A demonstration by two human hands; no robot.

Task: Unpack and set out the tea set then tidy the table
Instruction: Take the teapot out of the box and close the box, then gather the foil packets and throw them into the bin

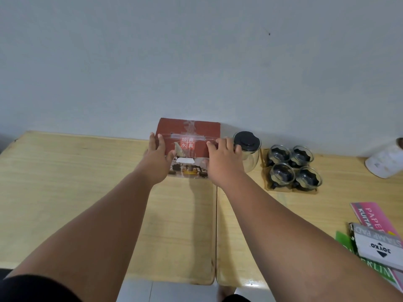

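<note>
Reaching to the far side of the desk (pixel 65 192), both arms stretch toward a red box (pixel 189 131) that stands against the pale wall (pixel 196 51). The left hand (pixel 157 159) presses flat against the box's left end, fingers straight and held together, thumb toward its front. The right hand (pixel 222 158) lies on the box's right part, fingers spread and curled over the top edge. Together they clasp the box between them. White characters and clear tape cross its lid, and a picture of a tea set runs along its near face.

Just right of the box, touching or nearly touching the right hand's fingers, stands a glass teapot (pixel 248 153) with a black lid. Farther right, four glass cups (pixel 294 167) with dark insides sit in a two-by-two cluster on a low cardboard tray (pixel 267 186). A white cylindrical container (pixel 383 162) is at the far right edge. Printed packets and a stamp pad box (pixel 377 245) lie at the near right.
</note>
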